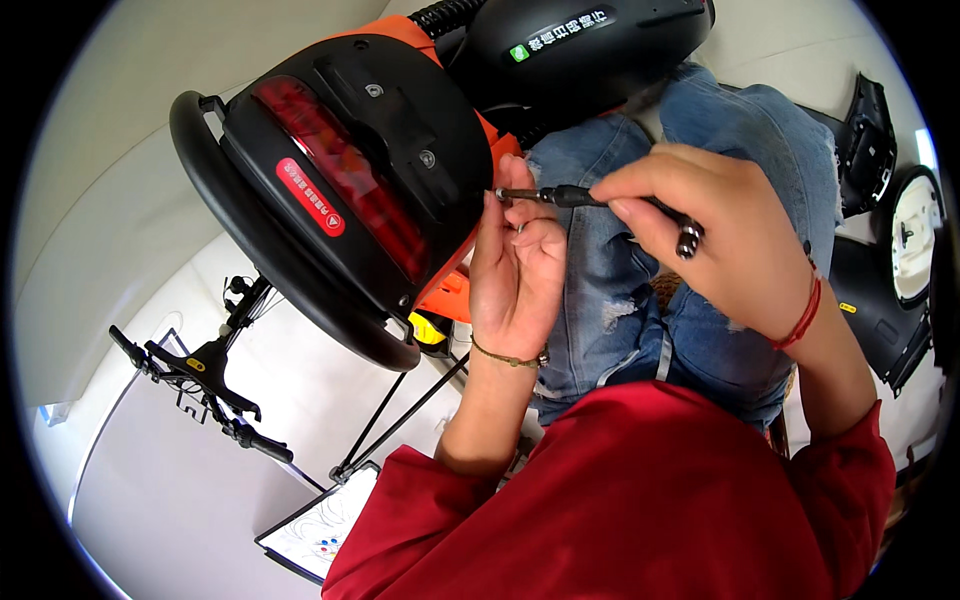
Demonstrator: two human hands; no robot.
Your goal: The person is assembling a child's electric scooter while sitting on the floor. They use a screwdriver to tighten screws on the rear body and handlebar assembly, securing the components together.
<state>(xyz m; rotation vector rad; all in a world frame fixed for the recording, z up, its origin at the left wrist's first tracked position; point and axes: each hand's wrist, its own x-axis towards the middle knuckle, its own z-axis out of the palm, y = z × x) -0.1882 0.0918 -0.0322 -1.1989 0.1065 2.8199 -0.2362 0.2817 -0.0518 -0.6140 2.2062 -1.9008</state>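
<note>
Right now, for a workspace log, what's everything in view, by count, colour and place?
Plastic housing: one, black and orange, upper left
Long lens: one, red, on the housing
Curved bar: one, black, housing's left side
Rounded casing: one, black, top centre
Handlebar assembly: one, black, lower left
Drawing-covered board: one, white, bottom left
Moulded panels: at least two, black, right edge
Oval panel: one, white, black-rimmed, right
Slim screwdriver: one, black and silver, centre
Denim jeans: one pair, blue, centre
Cloth top: one, red, bottom
Left hand: one, bare, at the screwdriver tip
Right hand: one, bare, gripping the screwdriver
</note>
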